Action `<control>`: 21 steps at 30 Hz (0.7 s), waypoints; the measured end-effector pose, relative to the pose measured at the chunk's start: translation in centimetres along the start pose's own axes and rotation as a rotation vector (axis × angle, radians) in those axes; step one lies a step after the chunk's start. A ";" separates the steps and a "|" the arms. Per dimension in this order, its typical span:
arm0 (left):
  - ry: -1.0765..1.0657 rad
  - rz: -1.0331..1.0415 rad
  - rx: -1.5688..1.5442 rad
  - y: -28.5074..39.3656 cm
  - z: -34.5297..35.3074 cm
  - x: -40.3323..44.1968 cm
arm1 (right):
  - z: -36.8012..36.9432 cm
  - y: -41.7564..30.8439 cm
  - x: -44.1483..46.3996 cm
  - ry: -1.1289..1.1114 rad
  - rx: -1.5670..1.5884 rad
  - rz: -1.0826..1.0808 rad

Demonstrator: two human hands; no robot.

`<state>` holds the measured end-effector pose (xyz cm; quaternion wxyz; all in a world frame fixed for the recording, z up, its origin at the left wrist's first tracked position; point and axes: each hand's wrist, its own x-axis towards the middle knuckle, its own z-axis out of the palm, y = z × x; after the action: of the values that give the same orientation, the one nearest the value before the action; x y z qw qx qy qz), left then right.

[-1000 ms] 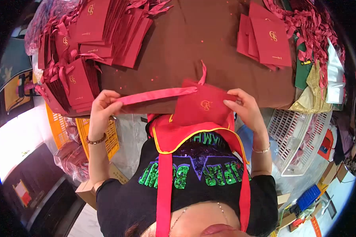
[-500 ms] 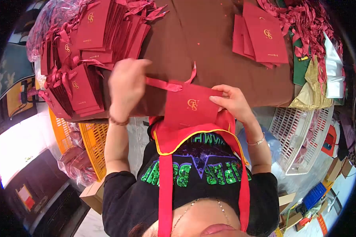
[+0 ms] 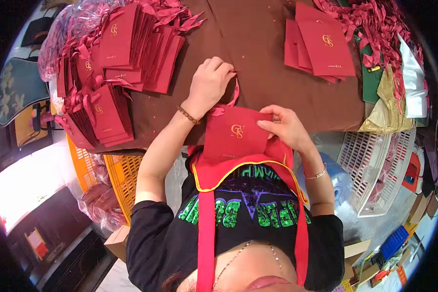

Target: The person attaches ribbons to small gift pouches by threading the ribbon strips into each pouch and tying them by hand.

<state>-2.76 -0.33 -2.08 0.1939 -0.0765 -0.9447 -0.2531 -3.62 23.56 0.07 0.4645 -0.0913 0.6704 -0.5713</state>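
A red paper gift bag with a gold logo lies at the table's near edge, its lower part against the red apron. My right hand is closed on the bag's upper right corner, thumb on the front face. Above the bag's top left, my left hand has its thumb and fingers pinched together at the end of a red ribbon. That ribbon runs down to the bag's top edge, where a second piece of ribbon lies by the left corner.
Stacks of similar red bags with ribbons fill the table's left side. A few more bags lie at the right, beside a heap of loose red ribbons and gold cloth. Below the table stand an orange crate and a white crate.
My left hand has swung right, from beside the left stacks to above the bag, and now pinches the upright ribbon end. My right hand stays on the bag.
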 end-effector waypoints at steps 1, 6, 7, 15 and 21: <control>-0.001 0.001 -0.001 0.0 0.1 0.0 | 0.1 0.0 -0.1 0.011 -0.002 0.007; 0.031 -0.014 -0.038 2.2 -2.1 -0.4 | 0.0 0.4 -0.6 0.036 0.001 0.021; 0.024 -0.013 -0.041 3.5 -2.9 -1.0 | 0.0 0.5 -0.4 0.050 -0.019 0.016; -0.085 0.030 -0.091 7.5 -1.5 -5.2 | 0.9 0.1 -0.1 0.086 0.041 -0.068; -0.066 0.031 -0.005 8.5 -1.6 -5.0 | 1.3 -0.1 -0.5 0.110 0.055 -0.085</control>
<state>4.35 5.95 0.98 0.1664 -0.0998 -0.9487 -0.2496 -2.40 22.95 0.49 0.4047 -0.0755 0.6744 -0.6129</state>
